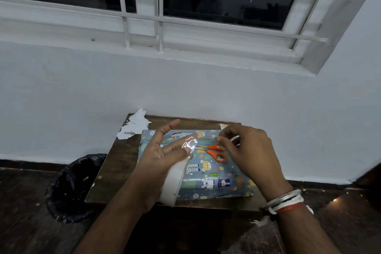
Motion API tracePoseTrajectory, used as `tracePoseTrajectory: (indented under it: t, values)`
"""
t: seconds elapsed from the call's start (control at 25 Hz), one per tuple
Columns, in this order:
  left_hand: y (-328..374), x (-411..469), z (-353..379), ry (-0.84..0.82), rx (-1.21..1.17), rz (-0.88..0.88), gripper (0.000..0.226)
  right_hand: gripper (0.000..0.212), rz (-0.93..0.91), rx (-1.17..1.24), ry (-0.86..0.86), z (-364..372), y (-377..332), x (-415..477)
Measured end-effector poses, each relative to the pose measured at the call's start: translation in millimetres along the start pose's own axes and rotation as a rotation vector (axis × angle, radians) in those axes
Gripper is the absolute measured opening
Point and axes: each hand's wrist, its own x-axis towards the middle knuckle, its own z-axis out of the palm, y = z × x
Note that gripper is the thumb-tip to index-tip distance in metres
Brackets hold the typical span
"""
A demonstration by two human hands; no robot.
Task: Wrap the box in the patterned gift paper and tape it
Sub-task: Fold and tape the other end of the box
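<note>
The box [216,173], already covered in blue gift paper printed with bears and other small animals, lies flat on a small dark wooden table [115,163] in the lower middle of the frame. Orange-handled scissors [216,151] rest on top of it, between the two hands.

Both hands hang just above the box and are apart from each other. The left hand [158,154] is over the box's left part, with its thumb raised and its visible fingers stretched toward the centre of the frame. A crumpled strip of clear tape [189,143] sticks to those fingertips. A white tape roll [172,185] sits against the lower edge of this hand, above the box's near left corner. How the roll is held there is hidden.

The right hand [247,150] hovers over the right part of the box, back of the hand toward the camera and fingers curled. Its thumb and forefinger are pinched together just right of the scissors' handles. Whether they pinch anything cannot be told. Bangles [285,202] and threads circle its wrist.

Torn white paper scraps [136,125] lie at the table's far left corner, just beyond the box. A black-lined bin [74,187] stands on the floor at lower left. A barred window [206,6] fills the top of the frame.
</note>
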Motion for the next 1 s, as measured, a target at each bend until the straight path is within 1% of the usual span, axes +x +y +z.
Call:
tracePoseTrajectory:
  t: [0.08,0.12,0.16,0.32,0.4,0.48,0.6,0.68,0.76,0.88,1.0]
  values:
    - [3,0,-2,0.005,-0.027,0.002,0.06,0.012,-0.016,-0.103,-0.225,-2,11,-1]
    - [4,0,-3,0.002,-0.041,-0.005,0.061,0.017,-0.023,-0.146,-0.317,-1,13,-3]
    - [4,0,-3,0.0,-0.044,-0.007,0.061,0.022,-0.025,-0.174,-0.369,1,14,-3]
    - [2,2,-6,0.019,-0.021,0.007,0.056,0.023,-0.015,-0.159,-0.344,7,12,0]
    - [3,2,-7,0.01,-0.019,0.004,0.061,0.025,-0.012,-0.168,-0.349,10,10,-1]
    - [3,2,-8,-0.015,0.005,-0.001,0.065,0.032,0.003,-0.174,-0.341,12,8,-1]
    - [3,0,-9,-0.047,0.023,-0.016,0.057,0.044,-0.013,-0.248,-0.367,14,7,0]
    - [2,0,-9,-0.03,0.013,-0.031,0.046,0.044,-0.034,-0.288,-0.367,15,5,0]
    - [3,-1,-10,-0.011,0.021,-0.036,0.037,0.042,-0.005,-0.296,-0.362,13,3,-1]
    - [2,-1,-14,0.011,0.038,-0.057,0.032,0.034,0.001,-0.364,-0.412,9,1,1]
    - [2,-2,-18,-0.003,0.062,-0.045,0.031,0.035,-0.038,-0.388,-0.454,8,-1,0]
